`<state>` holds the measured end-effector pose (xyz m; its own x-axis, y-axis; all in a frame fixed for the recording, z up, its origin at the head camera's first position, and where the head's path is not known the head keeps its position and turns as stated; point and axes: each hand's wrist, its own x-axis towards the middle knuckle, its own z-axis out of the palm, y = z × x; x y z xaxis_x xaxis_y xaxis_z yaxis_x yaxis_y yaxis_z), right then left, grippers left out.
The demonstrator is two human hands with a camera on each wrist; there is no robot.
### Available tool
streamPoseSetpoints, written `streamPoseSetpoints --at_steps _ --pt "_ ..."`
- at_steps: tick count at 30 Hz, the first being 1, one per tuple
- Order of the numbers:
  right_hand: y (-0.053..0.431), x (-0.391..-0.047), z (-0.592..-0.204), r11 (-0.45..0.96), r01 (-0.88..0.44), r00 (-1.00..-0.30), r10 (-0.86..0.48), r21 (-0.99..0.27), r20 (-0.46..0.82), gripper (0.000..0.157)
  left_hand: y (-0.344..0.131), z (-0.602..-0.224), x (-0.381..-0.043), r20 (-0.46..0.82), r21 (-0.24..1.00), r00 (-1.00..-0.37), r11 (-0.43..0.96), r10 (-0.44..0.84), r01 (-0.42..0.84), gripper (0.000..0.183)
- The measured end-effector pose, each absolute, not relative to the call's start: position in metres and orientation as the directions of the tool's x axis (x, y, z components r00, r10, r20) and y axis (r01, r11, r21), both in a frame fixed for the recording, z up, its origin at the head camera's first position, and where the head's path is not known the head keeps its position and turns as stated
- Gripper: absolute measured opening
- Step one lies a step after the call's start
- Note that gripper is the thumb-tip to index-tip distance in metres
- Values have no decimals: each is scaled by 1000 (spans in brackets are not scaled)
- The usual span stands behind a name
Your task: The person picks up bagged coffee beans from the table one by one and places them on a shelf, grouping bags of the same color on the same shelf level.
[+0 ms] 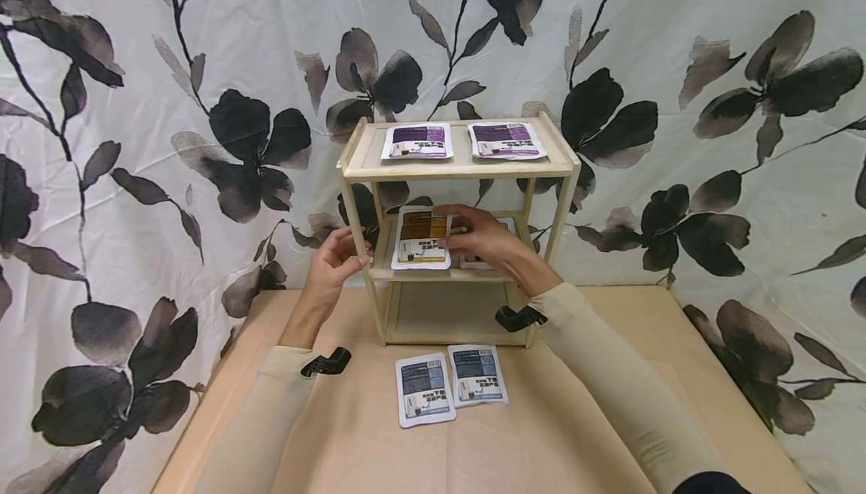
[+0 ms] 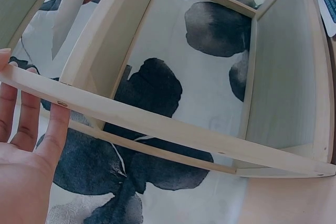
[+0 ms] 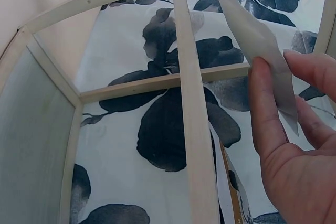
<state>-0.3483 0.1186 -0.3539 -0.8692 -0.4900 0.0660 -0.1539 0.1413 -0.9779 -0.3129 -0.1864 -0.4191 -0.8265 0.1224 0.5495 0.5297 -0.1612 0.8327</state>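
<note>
My right hand (image 1: 483,237) pinches a white packet with a brown and yellow label (image 1: 414,232) by its right edge, at the middle shelf of a small wooden rack (image 1: 460,175). In the right wrist view, the packet (image 3: 257,35) is seen edge-on between thumb and fingers. Another packet (image 1: 472,262) lies on the same shelf, mostly hidden behind the right hand. My left hand (image 1: 331,259) holds the rack's front left post (image 1: 356,216). The left wrist view has fingers (image 2: 54,129) against one side of that post, with the thumb over the other.
Two purple-labelled packets (image 1: 418,141) lie side by side on the top shelf. Two blue-labelled packets (image 1: 425,390) lie on the table (image 1: 541,419) before the rack, edges close together. A floral cloth (image 1: 271,65) hangs behind. The bottom shelf (image 1: 453,313) sits low over the table.
</note>
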Motion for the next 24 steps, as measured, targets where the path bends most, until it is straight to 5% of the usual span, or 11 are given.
streamPoseSetpoints --at_steps 24 --pt "110 -363 -351 248 -97 -888 -459 -964 -29 70 -187 -420 -314 532 846 -838 -131 121 518 47"
